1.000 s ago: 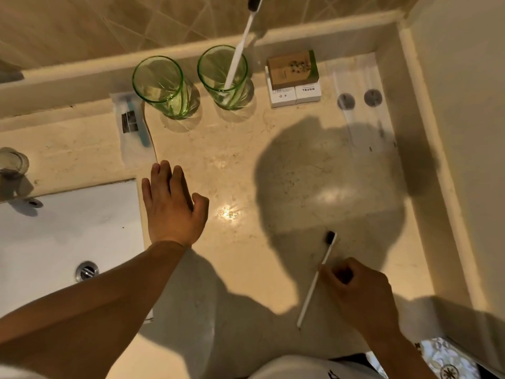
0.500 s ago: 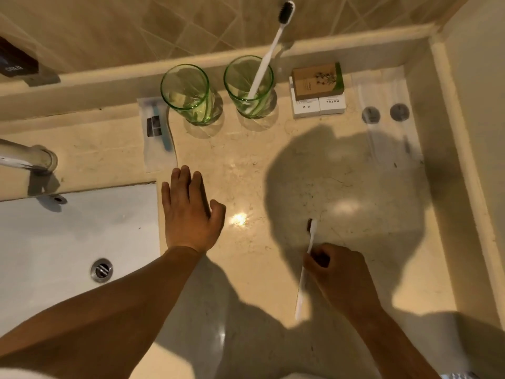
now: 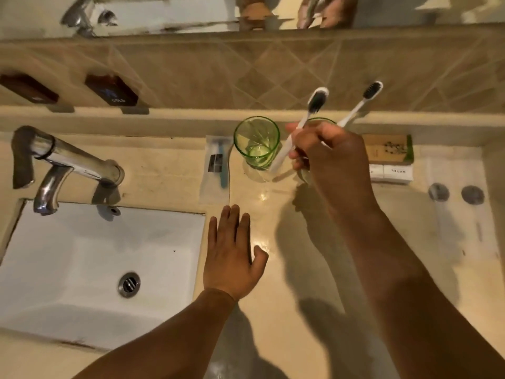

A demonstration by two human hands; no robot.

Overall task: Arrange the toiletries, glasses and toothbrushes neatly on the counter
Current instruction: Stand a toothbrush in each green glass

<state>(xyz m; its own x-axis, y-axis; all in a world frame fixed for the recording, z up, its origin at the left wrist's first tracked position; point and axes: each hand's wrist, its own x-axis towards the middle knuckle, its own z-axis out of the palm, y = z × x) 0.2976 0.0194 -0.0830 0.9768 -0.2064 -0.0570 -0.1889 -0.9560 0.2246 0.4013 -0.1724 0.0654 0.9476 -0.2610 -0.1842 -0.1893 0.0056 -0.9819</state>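
My right hand (image 3: 332, 160) is raised at the back of the counter, shut on a white toothbrush (image 3: 300, 124) with dark bristles, held tilted just right of the empty green glass (image 3: 257, 142). A second green glass (image 3: 321, 121) is mostly hidden behind that hand; another white toothbrush (image 3: 360, 105) stands in it, leaning right. My left hand (image 3: 232, 253) lies flat and open on the beige counter (image 3: 273, 283) beside the sink. A wrapped razor packet (image 3: 217, 166) lies left of the glasses.
A brown soap box (image 3: 388, 151) and white hotel boxes (image 3: 390, 173) sit right of the glasses, then a clear packet with two dark discs (image 3: 455, 192). The white sink (image 3: 95, 266) and chrome tap (image 3: 65, 162) fill the left. Tiled wall and ledge run behind.
My right hand lifted the toothbrush off the counter's front and carried it back to the glasses. My left hand stayed flat. The view tilted up and right.
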